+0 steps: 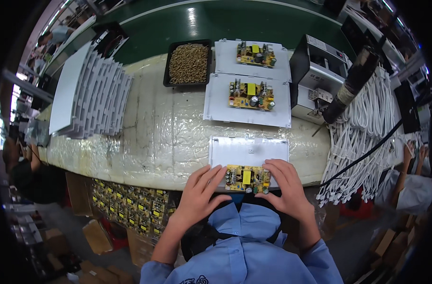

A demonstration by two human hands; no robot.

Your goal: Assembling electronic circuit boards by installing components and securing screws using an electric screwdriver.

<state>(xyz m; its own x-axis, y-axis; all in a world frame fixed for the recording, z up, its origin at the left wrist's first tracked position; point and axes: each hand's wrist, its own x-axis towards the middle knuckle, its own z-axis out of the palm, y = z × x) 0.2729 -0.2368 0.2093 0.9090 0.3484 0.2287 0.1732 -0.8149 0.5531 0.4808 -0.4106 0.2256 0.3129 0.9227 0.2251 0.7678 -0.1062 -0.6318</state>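
Observation:
A yellow-brown circuit board (246, 177) with a bright yellow transformer lies at the near edge of a white plastic panel (248, 150), directly before me. My left hand (200, 193) grips its left end, fingertips on the side and thumb by the near corner. At the other end, my right hand (289, 189) holds the board between the fingers, on the far corner, and the thumb, on the near one. Farther back, a second panel (216, 106) carries another circuit board (250, 95). Behind that, a third panel (225, 61) bears one more board (255, 53).
A black tray of small brass-coloured screws (188, 64) stands at the back. White panels (90, 94) are stacked upright at left. At right are a metal-cased machine (317, 78), a hanging dark power screwdriver (351, 85) and bundled white cables (362, 128). Several boards (131, 206) sit below the table's edge.

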